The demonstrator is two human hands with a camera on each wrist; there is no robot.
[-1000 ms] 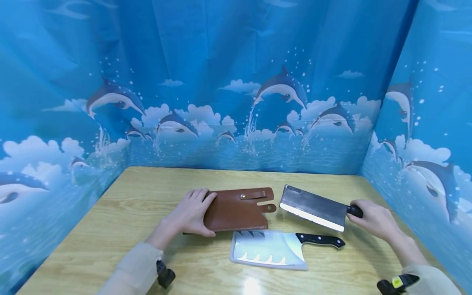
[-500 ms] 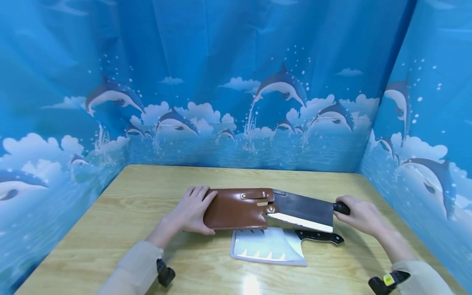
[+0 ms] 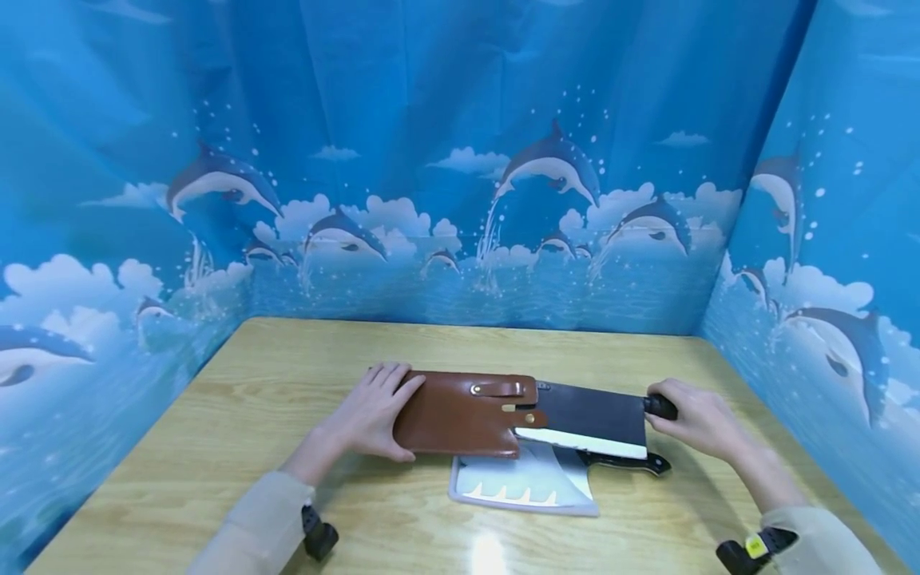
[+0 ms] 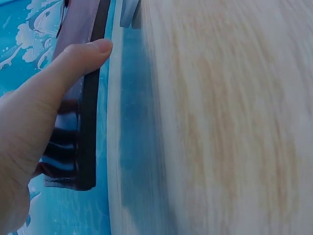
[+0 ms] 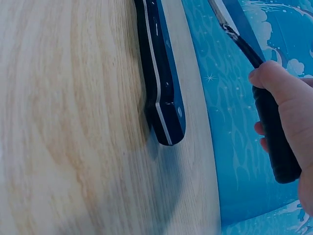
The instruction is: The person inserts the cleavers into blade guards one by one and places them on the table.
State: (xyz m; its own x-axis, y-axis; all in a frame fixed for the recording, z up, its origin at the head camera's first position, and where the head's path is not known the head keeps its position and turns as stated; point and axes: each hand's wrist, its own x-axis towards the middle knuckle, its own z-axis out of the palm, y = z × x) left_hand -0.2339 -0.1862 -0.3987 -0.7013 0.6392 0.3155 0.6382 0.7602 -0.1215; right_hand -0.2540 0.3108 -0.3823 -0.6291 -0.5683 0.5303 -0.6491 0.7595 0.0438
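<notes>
A brown leather knife sheath point(image 3: 453, 415) is gripped at its left end by my left hand point(image 3: 377, 411), thumb along the near edge. In the left wrist view the thumb presses the dark edge of the sheath point(image 4: 88, 122), which is raised off the table. My right hand point(image 3: 693, 419) grips the black handle point(image 5: 274, 132) of a dark-bladed cleaver point(image 3: 596, 415). The front end of that blade is hidden in the sheath's mouth, and the rest sticks out to the right. The sheath's snap tab lies over the blade's face.
A second cleaver with a black riveted handle point(image 5: 164, 78) lies on the wooden table point(image 3: 402, 519) nearer me. Its pale, covered blade point(image 3: 525, 479) is partly hidden under the sheath and dark cleaver. Blue dolphin curtains point(image 3: 402, 200) stand around the table's back and sides.
My right hand has moved left with the dark cleaver, and the blade's front end has entered the sheath. The left hand has stayed nearly in place, the sheath tipping slightly.
</notes>
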